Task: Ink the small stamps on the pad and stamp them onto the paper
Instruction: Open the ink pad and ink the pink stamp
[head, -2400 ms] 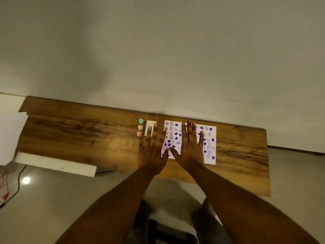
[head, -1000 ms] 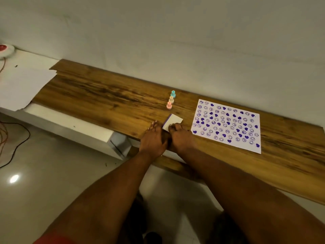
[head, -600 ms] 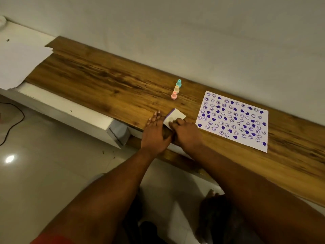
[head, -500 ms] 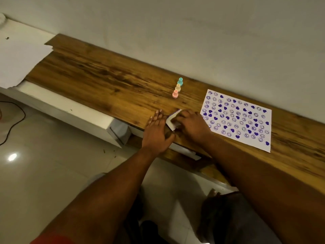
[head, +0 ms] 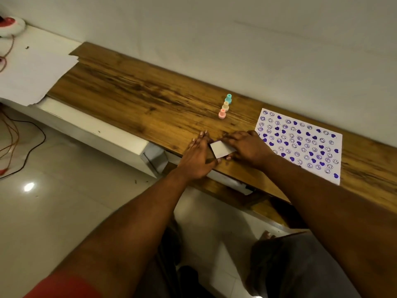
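Observation:
A small white ink pad case [head: 222,149] lies near the front edge of the wooden board [head: 150,104], white face up. My left hand [head: 198,157] rests against its left side with fingers stretched flat and the thumb at its near corner. My right hand [head: 247,147] curls over its right and far edges. Three small stamps stand in a row behind: teal [head: 229,98], beige [head: 225,106] and pink [head: 222,114]. To the right lies the white paper [head: 300,145], covered with purple hearts and smiley prints.
A wall runs close behind the board. White sheets [head: 32,72] lie at the far left, with a red and white object [head: 10,24] and cables [head: 12,134] on the floor below. A white ledge [head: 96,134] runs under the board's front edge.
Both hands left the paper and closed around the ink pad. Its white lid, raised a moment ago with a purple edge showing, now lies flatter between the hands.

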Demonstrator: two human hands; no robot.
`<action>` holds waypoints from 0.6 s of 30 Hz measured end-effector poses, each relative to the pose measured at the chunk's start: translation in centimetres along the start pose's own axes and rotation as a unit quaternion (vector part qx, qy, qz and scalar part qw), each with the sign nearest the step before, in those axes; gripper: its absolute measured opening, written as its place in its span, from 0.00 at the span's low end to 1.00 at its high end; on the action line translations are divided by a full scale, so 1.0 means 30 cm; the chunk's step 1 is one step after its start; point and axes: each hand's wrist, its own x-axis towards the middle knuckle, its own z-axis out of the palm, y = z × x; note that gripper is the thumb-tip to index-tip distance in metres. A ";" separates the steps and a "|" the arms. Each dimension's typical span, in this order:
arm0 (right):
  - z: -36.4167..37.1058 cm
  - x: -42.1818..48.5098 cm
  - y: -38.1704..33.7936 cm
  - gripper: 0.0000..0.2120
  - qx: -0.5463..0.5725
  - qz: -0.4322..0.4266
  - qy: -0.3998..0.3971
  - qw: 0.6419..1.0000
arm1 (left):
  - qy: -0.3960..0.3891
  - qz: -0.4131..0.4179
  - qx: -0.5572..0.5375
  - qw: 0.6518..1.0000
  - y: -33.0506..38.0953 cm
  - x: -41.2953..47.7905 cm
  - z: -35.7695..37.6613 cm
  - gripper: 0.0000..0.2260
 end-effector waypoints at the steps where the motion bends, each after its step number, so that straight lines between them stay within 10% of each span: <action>1: -0.002 -0.006 -0.001 0.33 -0.006 0.000 -0.003 1.000 | -0.004 0.001 0.003 1.000 -0.002 0.003 0.001 0.47; 13: -0.071 0.006 0.033 0.23 0.099 -0.029 0.010 0.995 | -0.018 -0.025 -0.030 0.999 0.010 0.044 -0.028 0.39; 18: -0.100 0.082 0.046 0.14 0.153 -0.012 0.021 0.988 | -0.020 -0.047 -0.028 0.998 0.034 0.037 -0.053 0.51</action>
